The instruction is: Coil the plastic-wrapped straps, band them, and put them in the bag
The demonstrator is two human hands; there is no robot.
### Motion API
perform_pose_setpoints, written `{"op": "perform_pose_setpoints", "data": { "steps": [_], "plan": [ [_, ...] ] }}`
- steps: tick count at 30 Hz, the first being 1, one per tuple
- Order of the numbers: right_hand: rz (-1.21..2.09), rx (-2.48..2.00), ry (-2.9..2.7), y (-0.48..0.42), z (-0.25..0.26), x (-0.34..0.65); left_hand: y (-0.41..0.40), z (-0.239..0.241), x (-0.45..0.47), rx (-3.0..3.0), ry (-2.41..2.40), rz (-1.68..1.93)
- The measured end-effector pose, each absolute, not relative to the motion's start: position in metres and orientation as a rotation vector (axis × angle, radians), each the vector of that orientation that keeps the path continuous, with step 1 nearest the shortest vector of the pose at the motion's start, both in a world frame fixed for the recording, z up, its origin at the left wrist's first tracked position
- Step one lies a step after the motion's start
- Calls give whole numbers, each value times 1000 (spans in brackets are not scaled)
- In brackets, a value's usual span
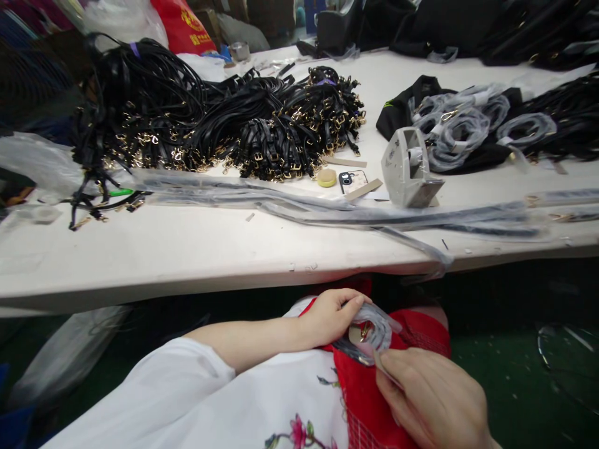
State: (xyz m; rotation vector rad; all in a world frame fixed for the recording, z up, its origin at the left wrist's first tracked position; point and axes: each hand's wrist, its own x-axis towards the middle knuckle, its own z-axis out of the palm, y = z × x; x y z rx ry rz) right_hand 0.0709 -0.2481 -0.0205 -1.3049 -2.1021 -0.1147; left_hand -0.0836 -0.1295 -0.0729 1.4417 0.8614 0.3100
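Below the surface edge, over the lap: coiled strap in a clear sleeve [369, 333] lying flat on red fabric [374, 399], touching both hands. Left hand [334, 315] curling over the coil's upper-left rim, fingers closed on it, thumb pressing along the top. Right hand [433, 399] coming in from the lower right, pinching what looks like a small strip at the coil's lower edge; fingertips closed, though exactly what sits between them is hard to tell. Coil lying between the two hands, roughly round, no clear long axis; left hand slightly nearer its middle.

Spreading outward onto the surface [187, 249]: long straps in clear sleeves [327, 212] running left to right near the front edge. Behind them, a grey tape dispenser [407, 168], a phone [353, 181], a small yellow roll [326, 178]. Farther back, a large heap of black straps with gold buckles [210, 118] piling up on the left, and already-wrapped coils [468, 121] resting on black cloth to the right. No box or bin showing clearly.
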Motion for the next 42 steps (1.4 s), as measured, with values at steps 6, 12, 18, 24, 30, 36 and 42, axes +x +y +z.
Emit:
{"op": "perform_pose_setpoints", "data": {
  "steps": [6, 12, 18, 24, 30, 36, 42],
  "plan": [
    [-358, -1306, -2094, -255, -33, 80, -129, -68, -83, 1398, 885, 244],
    [-348, -1270, -2152, -260, -37, 81, -128, -67, -82, 1470, 886, 304],
    [-468, -1315, -2129, -261, -46, 82, -127, -63, -82, 1494, 918, 265],
    [-164, -1417, -1940, -254, -45, 71, -127, -59, -81, 1513, 936, 257],
    [39, -1328, -2052, -251, -43, 59, -127, -63, -79, 1539, 931, 261],
    [-194, -1365, -2083, -251, -44, 66, -126, -65, -80, 1564, 888, 256],
    [-57, -1422, -2066, -249, -47, 66, -127, -58, -81, 1557, 901, 239]
  ]
}}
